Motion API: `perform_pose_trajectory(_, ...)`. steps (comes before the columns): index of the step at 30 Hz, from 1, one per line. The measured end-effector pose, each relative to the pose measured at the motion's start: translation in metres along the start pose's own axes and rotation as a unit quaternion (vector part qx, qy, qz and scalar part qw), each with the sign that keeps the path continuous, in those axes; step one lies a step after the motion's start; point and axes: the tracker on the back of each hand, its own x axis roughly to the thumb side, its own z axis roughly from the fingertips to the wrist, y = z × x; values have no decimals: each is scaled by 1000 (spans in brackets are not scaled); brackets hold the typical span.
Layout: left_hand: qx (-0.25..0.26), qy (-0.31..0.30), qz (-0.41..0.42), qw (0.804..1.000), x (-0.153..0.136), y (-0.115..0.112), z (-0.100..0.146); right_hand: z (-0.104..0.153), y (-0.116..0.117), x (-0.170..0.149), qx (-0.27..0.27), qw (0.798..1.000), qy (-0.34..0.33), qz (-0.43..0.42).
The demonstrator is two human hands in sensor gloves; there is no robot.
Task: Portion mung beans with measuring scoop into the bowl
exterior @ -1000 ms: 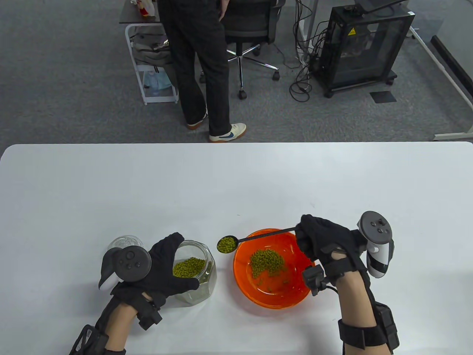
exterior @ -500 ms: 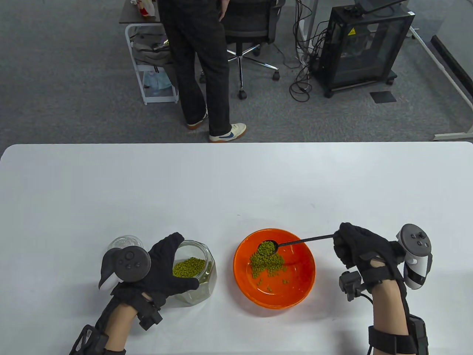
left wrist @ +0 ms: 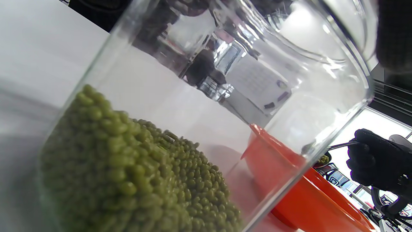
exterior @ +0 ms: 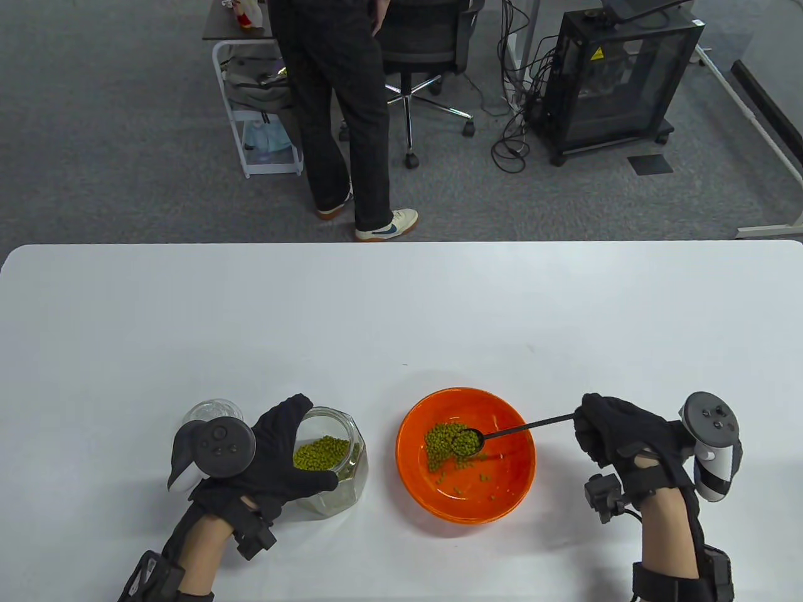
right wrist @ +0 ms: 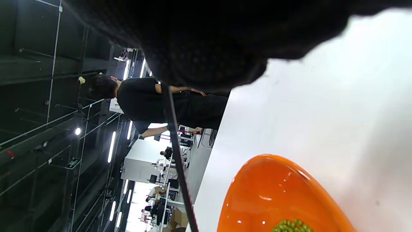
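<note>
An orange bowl (exterior: 502, 495) sits at the table's front middle with a heap of green mung beans (exterior: 442, 448) in it. My right hand (exterior: 611, 433) grips the handle end of a black measuring scoop (exterior: 467, 441); its cup, full of beans, hangs over the bowl's middle. A glass jar (exterior: 329, 461) partly filled with beans stands left of the bowl, tilted, and my left hand (exterior: 276, 448) grips its side. In the left wrist view the jar (left wrist: 180, 129) fills the frame, with the bowl (left wrist: 289, 193) beyond it. The right wrist view shows the scoop handle (right wrist: 177, 154) and the bowl's rim (right wrist: 276, 183).
The jar's glass lid (exterior: 210, 411) lies just behind my left hand. A person (exterior: 339, 113) stands beyond the table's far edge, next to an office chair (exterior: 426, 50), a white cart (exterior: 257, 106) and a black cabinet (exterior: 615, 81).
My right hand has carried the loaded scoop rightwards from beside the jar to over the bowl, then lowered it towards the bean heap. The left hand and jar have stayed still.
</note>
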Motion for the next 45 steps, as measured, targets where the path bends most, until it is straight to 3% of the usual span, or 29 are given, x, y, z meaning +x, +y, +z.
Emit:
perform_pose_trajectory(21,0,0,1,1000,0,0,0,13,43,29,20,981,-106,159)
perform_pose_trajectory(29,0,0,1,1000,-1,0,0,21,53,40,24,961,-181,210)
perform_pose_trajectory(40,0,0,1,1000,-1,-1,0,34,56,53,4,913,-302,275)
perform_pose_trajectory(45,0,0,0,1000,-1,-1,0,36,50,54,-17,904,-316,286)
